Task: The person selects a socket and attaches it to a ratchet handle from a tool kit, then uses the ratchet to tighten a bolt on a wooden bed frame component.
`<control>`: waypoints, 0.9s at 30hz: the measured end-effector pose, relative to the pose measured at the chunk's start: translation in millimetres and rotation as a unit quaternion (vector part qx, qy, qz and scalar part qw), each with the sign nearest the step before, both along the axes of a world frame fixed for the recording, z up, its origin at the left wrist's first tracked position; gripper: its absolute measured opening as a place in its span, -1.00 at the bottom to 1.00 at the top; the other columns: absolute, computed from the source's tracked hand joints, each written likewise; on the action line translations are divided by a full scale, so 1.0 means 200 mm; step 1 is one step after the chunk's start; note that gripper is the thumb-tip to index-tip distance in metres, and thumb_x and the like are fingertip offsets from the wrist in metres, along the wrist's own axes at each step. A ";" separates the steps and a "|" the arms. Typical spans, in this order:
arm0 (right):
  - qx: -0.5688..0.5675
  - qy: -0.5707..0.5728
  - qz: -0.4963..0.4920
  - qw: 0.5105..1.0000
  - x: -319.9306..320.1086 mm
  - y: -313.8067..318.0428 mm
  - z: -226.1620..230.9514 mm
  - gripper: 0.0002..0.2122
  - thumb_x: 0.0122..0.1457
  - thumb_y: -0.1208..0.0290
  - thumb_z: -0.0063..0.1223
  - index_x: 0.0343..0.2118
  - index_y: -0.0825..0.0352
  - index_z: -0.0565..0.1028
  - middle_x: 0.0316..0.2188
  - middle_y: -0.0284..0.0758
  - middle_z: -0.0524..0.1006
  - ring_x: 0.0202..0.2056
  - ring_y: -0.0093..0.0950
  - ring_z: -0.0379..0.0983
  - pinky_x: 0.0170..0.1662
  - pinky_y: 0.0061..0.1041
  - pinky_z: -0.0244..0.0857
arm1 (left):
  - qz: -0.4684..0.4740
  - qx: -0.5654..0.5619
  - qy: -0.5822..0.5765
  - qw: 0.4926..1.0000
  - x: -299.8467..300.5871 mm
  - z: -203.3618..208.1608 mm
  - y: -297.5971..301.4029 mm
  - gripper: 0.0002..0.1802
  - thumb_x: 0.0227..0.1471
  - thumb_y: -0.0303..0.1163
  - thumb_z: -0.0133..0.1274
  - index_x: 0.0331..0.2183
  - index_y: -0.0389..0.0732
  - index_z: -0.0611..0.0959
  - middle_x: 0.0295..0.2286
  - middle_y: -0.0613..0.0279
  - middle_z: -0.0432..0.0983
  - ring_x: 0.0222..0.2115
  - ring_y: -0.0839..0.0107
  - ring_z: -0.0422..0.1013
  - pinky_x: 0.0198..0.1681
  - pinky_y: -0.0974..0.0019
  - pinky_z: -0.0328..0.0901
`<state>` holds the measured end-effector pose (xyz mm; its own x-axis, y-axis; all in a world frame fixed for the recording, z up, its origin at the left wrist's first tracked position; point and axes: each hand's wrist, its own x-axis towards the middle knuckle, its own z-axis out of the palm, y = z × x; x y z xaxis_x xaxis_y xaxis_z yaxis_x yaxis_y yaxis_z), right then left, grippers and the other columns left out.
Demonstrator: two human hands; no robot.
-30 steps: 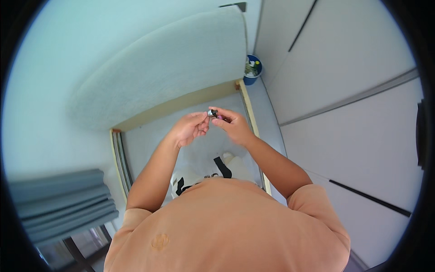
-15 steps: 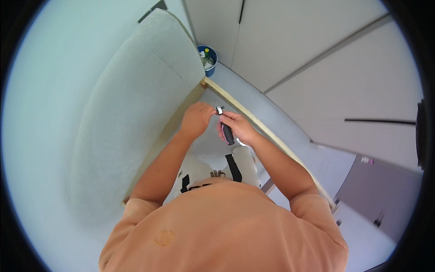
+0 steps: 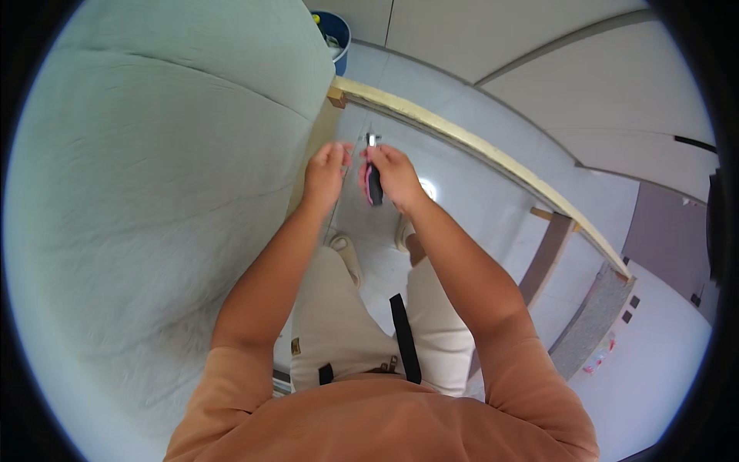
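My right hand (image 3: 395, 175) is wrapped round the black and pink handle of a ratchet wrench (image 3: 375, 187). Its small metal head points away from me, past my thumb. To the left, a short gap from the tool, my left hand (image 3: 326, 174) is held up with its fingers curled together. Whatever may be pinched in those fingertips is too small to make out. Both hands are over the tiled floor inside a wooden frame (image 3: 462, 132), beside a large pale fabric-covered panel (image 3: 177, 177).
At the far end, a blue bucket (image 3: 344, 54) with bottles stands by the frame's corner. A brown wooden crossbar (image 3: 548, 258) and a grey padded piece (image 3: 589, 319) lie to the right. Pale cabinet doors (image 3: 570, 85) rise beyond. My slippered feet are within the frame.
My left hand has come away from the wrench's head. The view has shifted, so the frame and more of the floor and my legs show. The wrench stays in my right hand.
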<state>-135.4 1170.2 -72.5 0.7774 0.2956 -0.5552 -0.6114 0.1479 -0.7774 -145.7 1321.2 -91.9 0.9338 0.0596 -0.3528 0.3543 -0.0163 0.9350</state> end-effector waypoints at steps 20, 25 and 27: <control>0.031 -0.073 -0.238 0.968 0.60 0.44 -1.23 -0.73 0.21 0.28 -0.11 -0.51 0.37 0.39 -0.62 -0.32 0.50 -0.60 -0.57 0.43 -0.57 -0.60 0.23 | 0.194 0.014 -0.146 0.970 0.31 -1.07 0.04 -0.73 0.16 -0.29 -0.17 -0.23 -0.25 0.51 -0.33 0.32 0.45 -0.29 0.55 0.34 -0.27 0.45 0.20; -0.016 -0.118 -0.285 0.951 0.55 0.47 -1.23 -0.77 0.21 0.32 -0.09 -0.49 0.37 0.39 -0.64 -0.34 0.46 -0.62 -0.61 0.38 -0.59 -0.63 0.21 | 0.197 0.034 -0.192 0.961 0.33 -1.06 0.06 -0.75 0.16 -0.30 -0.16 -0.24 -0.25 0.51 -0.32 0.32 0.46 -0.27 0.55 0.35 -0.26 0.45 0.19; -0.017 -0.152 -0.288 0.945 0.56 0.49 -1.27 -0.79 0.22 0.32 -0.09 -0.47 0.36 0.39 -0.62 -0.35 0.45 -0.60 -0.61 0.38 -0.55 -0.62 0.23 | 0.189 0.033 -0.203 0.960 0.34 -1.07 0.06 -0.75 0.16 -0.30 -0.16 -0.24 -0.24 0.52 -0.31 0.33 0.46 -0.27 0.55 0.35 -0.25 0.45 0.19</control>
